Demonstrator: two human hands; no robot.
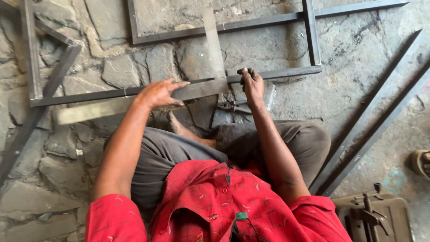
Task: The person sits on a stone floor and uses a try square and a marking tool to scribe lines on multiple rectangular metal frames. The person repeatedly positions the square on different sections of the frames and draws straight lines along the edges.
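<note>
The person is squatting over a stone floor (67, 170), both arms reaching forward past the knees. The left hand (160, 93) is lying open, fingers spread flat, pressing down on the long blade of a steel square (197, 89), which is resting across a dark metal frame (286, 71) on the floor, its short blade pointing away from the person. The right hand (251, 85) is closing around the frame's near bar just beside the square's corner, wrist straight and elbow bent. Pliers (233, 106) are lying beneath that hand.
</note>
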